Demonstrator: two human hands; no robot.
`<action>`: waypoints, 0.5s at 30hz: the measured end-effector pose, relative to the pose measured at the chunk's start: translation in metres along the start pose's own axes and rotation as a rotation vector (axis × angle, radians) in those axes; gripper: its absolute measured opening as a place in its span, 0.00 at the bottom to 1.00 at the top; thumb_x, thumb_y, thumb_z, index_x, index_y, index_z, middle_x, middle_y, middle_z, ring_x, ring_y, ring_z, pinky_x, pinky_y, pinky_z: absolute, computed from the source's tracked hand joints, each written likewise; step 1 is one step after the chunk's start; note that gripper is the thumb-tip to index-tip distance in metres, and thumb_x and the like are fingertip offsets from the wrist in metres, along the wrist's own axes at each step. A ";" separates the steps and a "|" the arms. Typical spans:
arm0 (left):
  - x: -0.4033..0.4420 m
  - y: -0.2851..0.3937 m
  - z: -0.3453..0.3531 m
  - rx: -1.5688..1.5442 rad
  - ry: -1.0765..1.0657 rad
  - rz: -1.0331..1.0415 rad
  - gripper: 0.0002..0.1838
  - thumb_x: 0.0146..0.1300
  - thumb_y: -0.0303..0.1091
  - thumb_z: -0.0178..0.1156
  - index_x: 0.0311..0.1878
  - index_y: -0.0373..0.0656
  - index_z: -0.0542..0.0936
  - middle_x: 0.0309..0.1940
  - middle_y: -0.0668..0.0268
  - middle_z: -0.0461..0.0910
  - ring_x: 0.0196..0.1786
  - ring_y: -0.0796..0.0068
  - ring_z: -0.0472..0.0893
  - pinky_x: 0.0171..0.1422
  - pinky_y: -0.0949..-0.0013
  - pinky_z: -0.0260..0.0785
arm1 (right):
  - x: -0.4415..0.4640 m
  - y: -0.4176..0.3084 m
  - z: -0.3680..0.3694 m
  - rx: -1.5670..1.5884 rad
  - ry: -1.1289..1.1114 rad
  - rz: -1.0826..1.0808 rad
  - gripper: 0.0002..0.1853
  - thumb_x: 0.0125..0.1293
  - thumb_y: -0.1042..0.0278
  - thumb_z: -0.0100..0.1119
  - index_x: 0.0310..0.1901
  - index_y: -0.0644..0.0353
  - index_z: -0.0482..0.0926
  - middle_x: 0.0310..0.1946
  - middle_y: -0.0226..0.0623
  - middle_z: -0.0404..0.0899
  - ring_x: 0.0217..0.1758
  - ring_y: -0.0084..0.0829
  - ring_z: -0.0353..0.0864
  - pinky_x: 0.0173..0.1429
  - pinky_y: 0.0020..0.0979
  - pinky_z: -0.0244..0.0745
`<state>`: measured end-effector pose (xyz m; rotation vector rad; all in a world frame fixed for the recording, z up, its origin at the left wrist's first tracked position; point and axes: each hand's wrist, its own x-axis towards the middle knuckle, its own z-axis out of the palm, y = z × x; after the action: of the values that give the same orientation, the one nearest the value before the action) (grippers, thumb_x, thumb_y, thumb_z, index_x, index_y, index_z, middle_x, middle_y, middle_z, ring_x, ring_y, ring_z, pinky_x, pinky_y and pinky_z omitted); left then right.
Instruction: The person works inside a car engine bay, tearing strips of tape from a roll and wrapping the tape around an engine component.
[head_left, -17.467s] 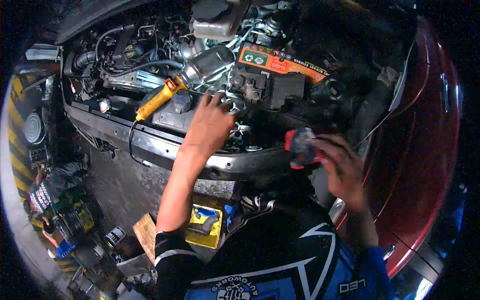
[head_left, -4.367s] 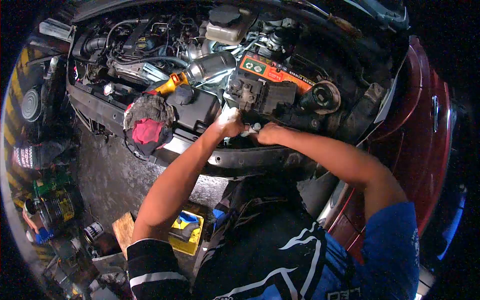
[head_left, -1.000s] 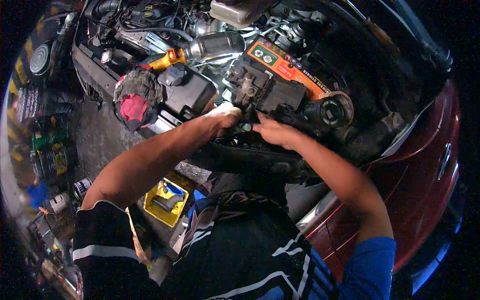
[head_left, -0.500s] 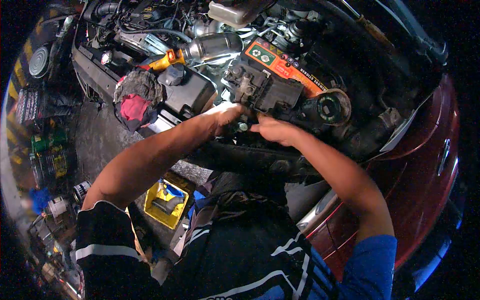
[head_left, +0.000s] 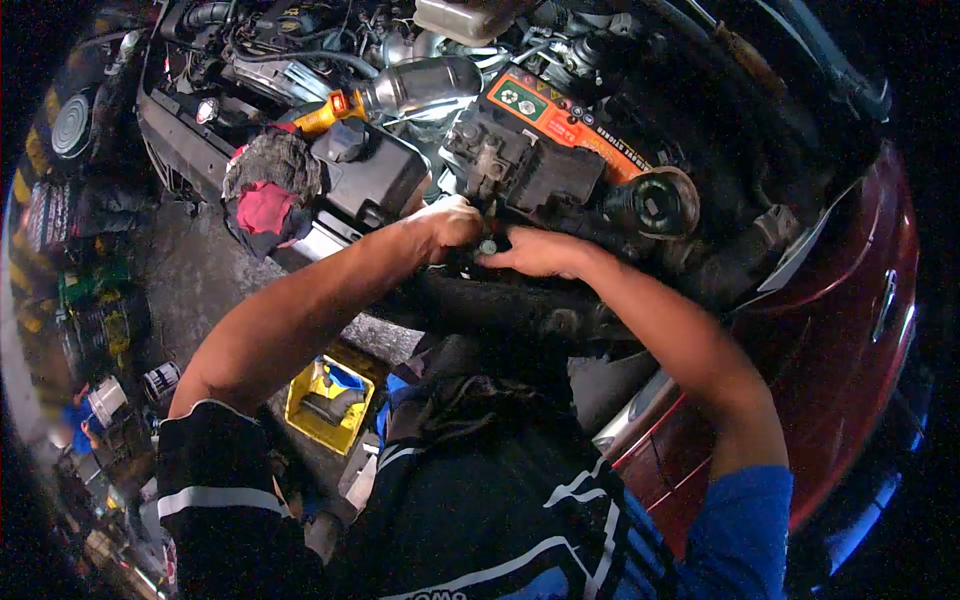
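Note:
My left hand [head_left: 455, 226] is down in the engine bay with its fingers curled closed. Whatever it grips is hidden. Just to the right, my right hand [head_left: 540, 252] reaches in with bent fingers, its fingertips partly hidden in the gap and anything in them too small to make out. Between the two hands shows a small round metallic fitting [head_left: 488, 246], close to the right thumb. Behind them sit a dark bracket-like part [head_left: 492, 165] and a black box-shaped cover [head_left: 560, 182]. An orange-labelled battery [head_left: 560, 125] lies beyond.
A lit work lamp with a yellow handle [head_left: 325, 112] lies across the engine. Left of my arm are a grey-and-red rag [head_left: 268, 205] and a black reservoir [head_left: 370, 180]. A round open-topped part [head_left: 662, 203] stands right. Below, a yellow crate [head_left: 325, 420] holds items.
My right hand has shifted slightly left, its thumb now nearer the round fitting. My left hand has curled more tightly and turned a little. The view has moved slightly.

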<state>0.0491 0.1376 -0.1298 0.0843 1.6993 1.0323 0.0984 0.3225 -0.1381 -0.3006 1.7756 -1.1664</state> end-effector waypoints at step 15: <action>0.013 -0.024 -0.007 0.687 0.419 0.575 0.16 0.54 0.40 0.65 0.39 0.36 0.84 0.34 0.46 0.83 0.39 0.47 0.83 0.42 0.54 0.76 | -0.006 -0.021 -0.005 -0.344 -0.058 0.251 0.44 0.69 0.30 0.46 0.57 0.76 0.74 0.57 0.63 0.75 0.60 0.50 0.76 0.62 0.40 0.69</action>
<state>0.0484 0.1252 -0.1551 0.8953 2.4370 0.8483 0.0914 0.3183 -0.1176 -0.2980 1.8974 -0.6684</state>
